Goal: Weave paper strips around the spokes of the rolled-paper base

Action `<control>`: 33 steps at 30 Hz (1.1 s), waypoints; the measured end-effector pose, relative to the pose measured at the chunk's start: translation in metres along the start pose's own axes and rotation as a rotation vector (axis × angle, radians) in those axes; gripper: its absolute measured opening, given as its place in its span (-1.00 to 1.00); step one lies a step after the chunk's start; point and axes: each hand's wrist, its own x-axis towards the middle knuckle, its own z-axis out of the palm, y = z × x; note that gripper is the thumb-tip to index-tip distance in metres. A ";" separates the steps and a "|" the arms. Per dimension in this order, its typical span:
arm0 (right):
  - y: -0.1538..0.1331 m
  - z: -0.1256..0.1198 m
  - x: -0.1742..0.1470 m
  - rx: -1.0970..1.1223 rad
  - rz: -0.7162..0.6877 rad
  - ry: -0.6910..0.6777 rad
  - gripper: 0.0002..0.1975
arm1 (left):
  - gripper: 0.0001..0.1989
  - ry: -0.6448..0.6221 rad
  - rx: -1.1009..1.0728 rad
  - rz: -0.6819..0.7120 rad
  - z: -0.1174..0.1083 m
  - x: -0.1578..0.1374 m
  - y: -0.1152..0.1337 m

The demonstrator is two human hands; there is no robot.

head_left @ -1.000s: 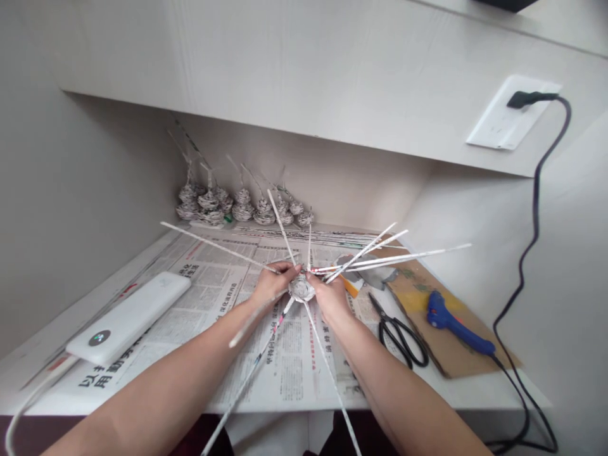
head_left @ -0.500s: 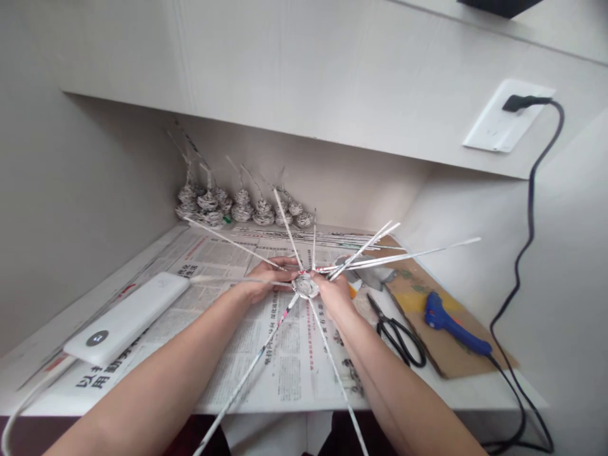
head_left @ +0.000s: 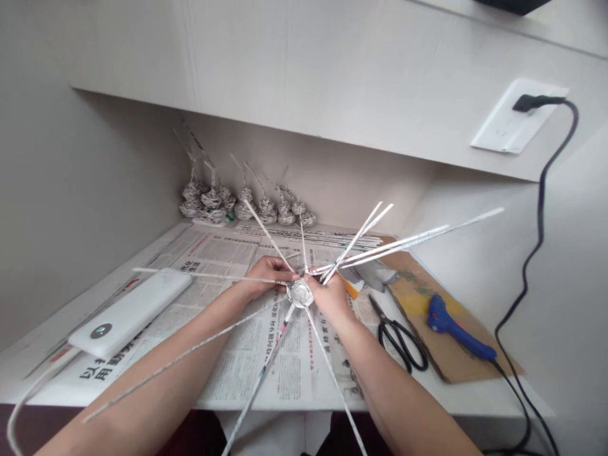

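Observation:
A small round piece woven from rolled newspaper (head_left: pixel 300 294) is held between my two hands above the newspaper sheets. Long paper sticks (head_left: pixel 266 362) stick out of it on all sides like spokes. My left hand (head_left: pixel 272 276) pinches its upper left edge, with thumb and fingers closed by the spokes there. My right hand (head_left: pixel 331 294) grips its right edge, the thumb lying near the rim. Several paper sticks (head_left: pixel 365 246) pass up and right from beside the right thumb. My right fingertips are hidden behind the piece.
Woven newspaper gourds (head_left: pixel 213 206) stand along the back wall. Loose paper sticks (head_left: pixel 327 238) lie before them. At right are black scissors (head_left: pixel 401 339) and a blue glue gun (head_left: pixel 456 329) on cardboard (head_left: pixel 456 370). A white power bank (head_left: pixel 137 310) lies at left. A cord (head_left: pixel 527 266) hangs from the socket.
The woven piece has turned counterclockwise in my hands; the spokes on the left have swung downward, one now crossing above my left forearm. Both hands still hold it.

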 end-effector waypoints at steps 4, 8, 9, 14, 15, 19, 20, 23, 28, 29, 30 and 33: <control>-0.005 0.003 -0.004 -0.031 -0.028 0.024 -0.82 | -0.70 0.046 0.040 0.062 0.006 -0.001 0.001; -0.006 0.002 -0.005 -0.033 -0.052 0.010 -0.83 | -0.72 0.074 0.019 0.075 0.011 -0.004 0.004; -0.007 0.002 -0.005 -0.028 -0.058 0.013 -0.82 | -0.71 0.069 0.003 0.070 0.012 -0.004 0.003; -0.011 0.001 -0.005 0.002 -0.060 -0.006 -0.80 | -0.68 0.042 0.000 0.075 0.009 -0.003 -0.003; -0.011 0.002 -0.005 0.006 -0.055 -0.009 -0.80 | -0.69 0.030 0.020 0.079 0.008 -0.002 -0.003; -0.012 0.003 -0.006 0.037 -0.036 -0.002 -0.80 | -0.71 0.031 0.112 0.134 0.007 -0.002 -0.003; -0.011 0.003 -0.005 0.047 -0.034 0.001 -0.80 | -0.71 0.044 0.123 0.150 0.008 -0.002 -0.002; -0.007 0.004 -0.004 0.096 -0.015 0.022 -0.79 | -0.71 0.059 0.126 0.190 0.010 -0.003 0.000; 0.001 0.008 -0.004 0.299 0.093 0.066 -0.77 | -0.72 0.098 0.129 0.205 0.011 -0.001 -0.001; 0.001 0.009 -0.004 0.336 0.110 0.065 -0.76 | -0.72 0.112 0.123 0.193 0.010 -0.001 -0.002; 0.001 0.010 -0.004 0.365 0.127 0.063 -0.76 | -0.72 0.122 0.109 0.180 0.010 0.000 -0.004; -0.001 0.011 -0.005 0.398 0.167 0.068 -0.81 | -0.70 0.126 0.040 0.134 0.010 0.000 -0.006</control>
